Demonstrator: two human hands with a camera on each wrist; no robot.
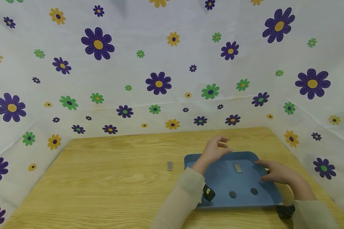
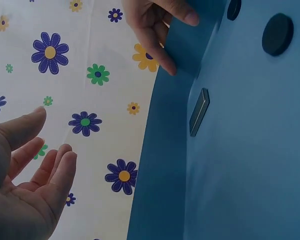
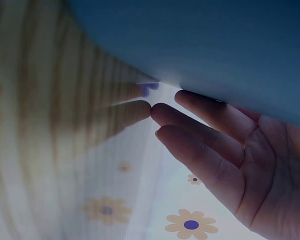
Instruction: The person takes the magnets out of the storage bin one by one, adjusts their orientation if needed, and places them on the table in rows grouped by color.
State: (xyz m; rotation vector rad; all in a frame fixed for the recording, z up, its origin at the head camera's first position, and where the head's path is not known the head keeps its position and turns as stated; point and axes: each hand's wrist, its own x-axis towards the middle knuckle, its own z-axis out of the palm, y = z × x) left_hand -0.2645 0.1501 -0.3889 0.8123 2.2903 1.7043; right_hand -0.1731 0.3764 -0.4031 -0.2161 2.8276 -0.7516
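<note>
A shallow blue tray [image 1: 226, 183] lies on the table. My left hand [image 1: 215, 149] is raised over its far left part, with fingers parted and nothing between them. At the right rim is my right hand [image 1: 278, 171], its thumb over the inner side. In the right wrist view, its loosely straight fingers [image 3: 205, 160] extend along the outside, below the tray wall [image 3: 215, 55]. Inside the tray are a small grey rectangular bar [image 1: 237, 168] and two dark round discs, one disc [image 1: 232, 194] nearer the middle and the other disc [image 1: 254, 191] farther right.
Another grey rectangular bar [image 1: 169, 166] lies on the wooden table [image 1: 109, 178], left of the tray. White cloth walls [image 1: 126, 70] printed with flowers enclose the table at the back and both sides. Each wrist carries a black device, such as this wrist camera [image 1: 208, 192].
</note>
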